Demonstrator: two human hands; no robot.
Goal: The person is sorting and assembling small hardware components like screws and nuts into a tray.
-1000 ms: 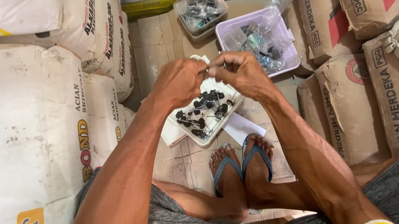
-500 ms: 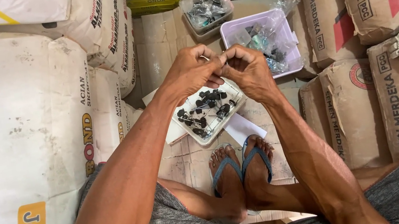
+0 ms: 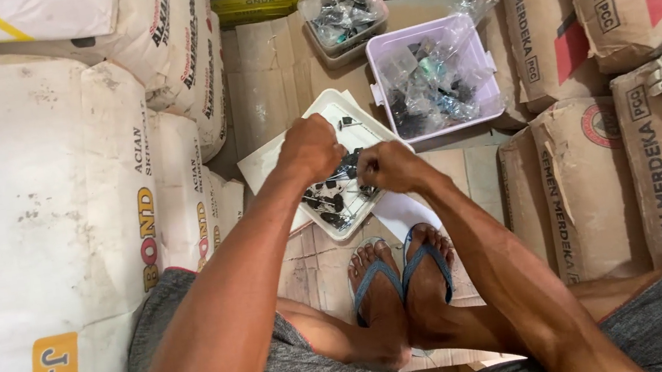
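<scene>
sacks (image 3: pixel 41 209): big stacked bags wall you in on both sides; they look heavy and dusty, and neither hand touches them.
floor (image 3: pixel 283 89): flattened cardboard covers it between the sacks, and every container stands on that.
tub (image 3: pixel 486 108): pale lilac, square, up to your right of the tray and well apart from both hands; a crumpled clear bag of dark bits lies in it.
box (image 3: pixel 329 48): a smaller grey one beyond the tub, also holding a clear bag of small dark pieces.
tray (image 3: pixel 320 110): white, shallow, turned corner-on just ahead of your sandalled feet. Judged light and thin-walled, so it would likely slide if you nudged it.
left hand (image 3: pixel 310 147): curled into a loose fist right over the tray; its fingertips face away from you, so you cannot tell whether they pinch anything.
right hand (image 3: pixel 384 166): curled likewise, just beside the left over the tray's near edge; what it holds, if anything, is hidden.
parts (image 3: pixel 331 201): small dark pieces with some metal glint, loose in the tray directly beneath and between your hands. They look light, stiff and easy to scatter; take one at a time with your fingertips.
</scene>
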